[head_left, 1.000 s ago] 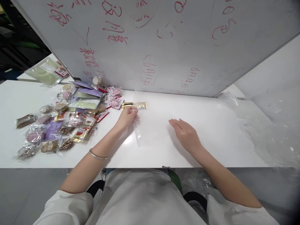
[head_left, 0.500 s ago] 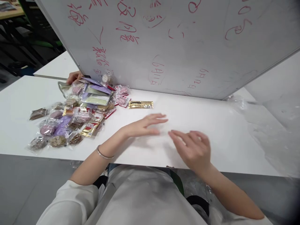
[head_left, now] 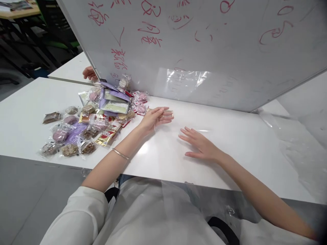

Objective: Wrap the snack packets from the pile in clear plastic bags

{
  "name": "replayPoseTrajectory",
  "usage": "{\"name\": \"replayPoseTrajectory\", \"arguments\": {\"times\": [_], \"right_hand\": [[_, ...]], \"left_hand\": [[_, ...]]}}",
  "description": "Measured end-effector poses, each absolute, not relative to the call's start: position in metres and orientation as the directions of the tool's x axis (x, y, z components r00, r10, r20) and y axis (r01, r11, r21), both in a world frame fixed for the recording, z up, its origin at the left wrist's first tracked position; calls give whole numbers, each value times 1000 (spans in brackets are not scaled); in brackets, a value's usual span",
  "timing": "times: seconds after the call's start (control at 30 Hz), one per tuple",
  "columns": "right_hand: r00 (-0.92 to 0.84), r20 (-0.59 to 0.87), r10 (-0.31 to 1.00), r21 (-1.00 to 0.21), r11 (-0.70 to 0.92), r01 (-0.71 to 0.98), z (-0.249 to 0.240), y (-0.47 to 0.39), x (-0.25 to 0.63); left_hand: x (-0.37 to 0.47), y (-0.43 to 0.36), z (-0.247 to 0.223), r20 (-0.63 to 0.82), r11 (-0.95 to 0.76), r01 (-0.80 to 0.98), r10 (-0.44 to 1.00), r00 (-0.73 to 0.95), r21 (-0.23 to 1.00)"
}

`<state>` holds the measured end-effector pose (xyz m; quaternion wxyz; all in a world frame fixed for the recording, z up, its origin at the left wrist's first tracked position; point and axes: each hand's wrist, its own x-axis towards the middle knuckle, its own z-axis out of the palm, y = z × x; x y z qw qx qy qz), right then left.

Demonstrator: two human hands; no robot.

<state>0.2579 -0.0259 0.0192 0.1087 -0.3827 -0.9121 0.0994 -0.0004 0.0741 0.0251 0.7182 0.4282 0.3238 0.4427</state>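
My left hand [head_left: 157,117] reaches over a gold stick sachet [head_left: 169,113] on the white table, fingers stretched out; it hides most of the sachet, and I cannot tell whether it touches it. My right hand [head_left: 198,144] is spread just above the table, holding nothing. A clear plastic film or bag [head_left: 189,79], bright with glare, spans the view over the hands and whiteboard; what holds it up I cannot make out. Left of my left hand lies a pile of wrapped snacks, with a gold and red coffee sachet [head_left: 108,133] and pale green packets [head_left: 116,106].
A whiteboard [head_left: 230,68] with red writing stands along the table's far edge. Crumpled clear plastic [head_left: 293,149] lies at the right end. Beyond the whiteboard's left edge another person's hand [head_left: 89,73] rests near a second white table [head_left: 71,69].
My left hand has moved forward over the gold stick sachet. My right hand has opened out. The clear plastic now shows across the view. The other person's hand has drawn back from the pile.
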Motion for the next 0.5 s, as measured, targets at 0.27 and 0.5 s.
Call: {"name": "replayPoseTrajectory", "arguments": {"times": [0.27,0.5], "right_hand": [[-453,-29,891,-151,444,883,-13,-31,255],[-502,-29,865,-149,492,857,-9,-16,266]], "left_hand": [[-19,80,24,343,-265,749,938,54,607],[-43,90,26,176,-130,953,981,83,275]]}}
